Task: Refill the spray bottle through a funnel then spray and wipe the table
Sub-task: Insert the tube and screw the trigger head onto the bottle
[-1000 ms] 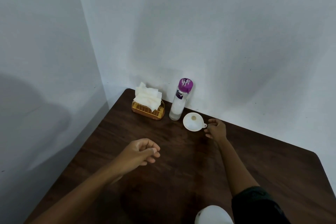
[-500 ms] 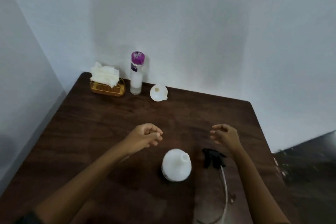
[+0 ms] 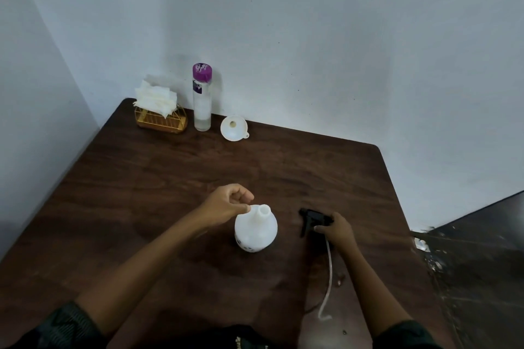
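Your right hand (image 3: pixel 336 228) is curled onto the black spray head (image 3: pixel 314 218), which lies on the surface (image 3: pixel 170 178) with its dip tube (image 3: pixel 328 275) trailing toward you; your left hand (image 3: pixel 226 204) is loosely curled, empty, its fingertips just beside the open neck of the white spray bottle (image 3: pixel 255 231). The bottle looks uncapped and refilled or ready, so judge first: the funnel (image 3: pixel 234 127) and the purple-capped bottle (image 3: pixel 202 96) stand well apart by the wall, beside the tissue holder (image 3: pixel 160 113). If you are capping, steady the bottle's shoulder with your left hand, lift the head high enough that the tube clears the neck, then thread it straight.
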`<action>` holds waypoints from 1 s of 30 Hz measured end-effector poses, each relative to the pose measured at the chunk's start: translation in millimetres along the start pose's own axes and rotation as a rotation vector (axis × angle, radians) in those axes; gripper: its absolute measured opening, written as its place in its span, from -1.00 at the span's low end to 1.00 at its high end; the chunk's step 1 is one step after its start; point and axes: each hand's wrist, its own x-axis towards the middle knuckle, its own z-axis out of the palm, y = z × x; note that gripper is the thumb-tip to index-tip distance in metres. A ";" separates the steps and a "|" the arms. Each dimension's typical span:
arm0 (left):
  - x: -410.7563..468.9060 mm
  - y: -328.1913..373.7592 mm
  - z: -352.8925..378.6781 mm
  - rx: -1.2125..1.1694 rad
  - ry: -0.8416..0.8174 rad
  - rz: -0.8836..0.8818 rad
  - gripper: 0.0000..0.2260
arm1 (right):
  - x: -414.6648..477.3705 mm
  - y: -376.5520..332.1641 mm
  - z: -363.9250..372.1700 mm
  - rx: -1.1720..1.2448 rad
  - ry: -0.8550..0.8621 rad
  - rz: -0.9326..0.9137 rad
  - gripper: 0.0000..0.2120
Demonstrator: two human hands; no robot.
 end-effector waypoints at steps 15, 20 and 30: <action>0.2 13.4 -1.1 -0.014 -0.036 0.021 -0.75 | -90.5 -132.6 -119.4 0.775 0.392 -0.632 -0.64; 2.5 16.6 9.0 -0.030 -0.040 0.036 -0.77 | -118.3 -157.0 -123.0 1.010 0.361 -0.721 -0.63; 7.0 9.9 19.5 0.069 0.144 0.120 -0.96 | -125.9 -151.2 -114.2 1.270 0.284 -0.701 -0.62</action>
